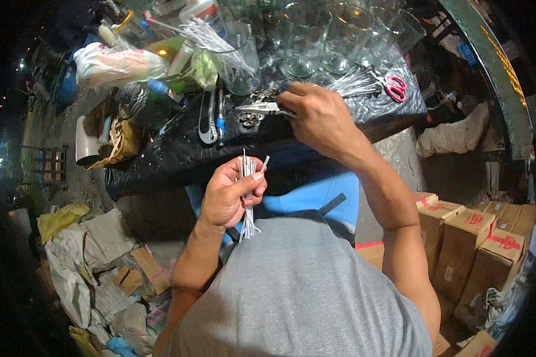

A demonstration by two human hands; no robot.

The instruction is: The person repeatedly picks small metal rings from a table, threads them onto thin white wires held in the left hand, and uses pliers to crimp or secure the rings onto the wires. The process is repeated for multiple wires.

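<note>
My left hand [227, 191] is closed round a bundle of thin white wick-like strands [248, 215], held upright in front of my chest. One strand leans out separately beside the thumb. Over the black-covered table, my right hand [318, 113] grips long-nose pliers [261, 108], their jaws pointing left. Just under the jaws lies a small heap of metal pieces [251, 120], too small to make out. The pliers' handles are mostly hidden in my palm. More white strands [354, 82] lie to the right of this hand, beside red-handled scissors [394, 89].
Clear glass vessels [304, 41] line the table's far side. A glass [242, 62] holds more strands. A metal tool [208, 122], a plastic bag [116, 64] and a basket [124, 140] are at the left. Cardboard boxes [463, 247] stand right; crumpled sacks [104, 238] lie left.
</note>
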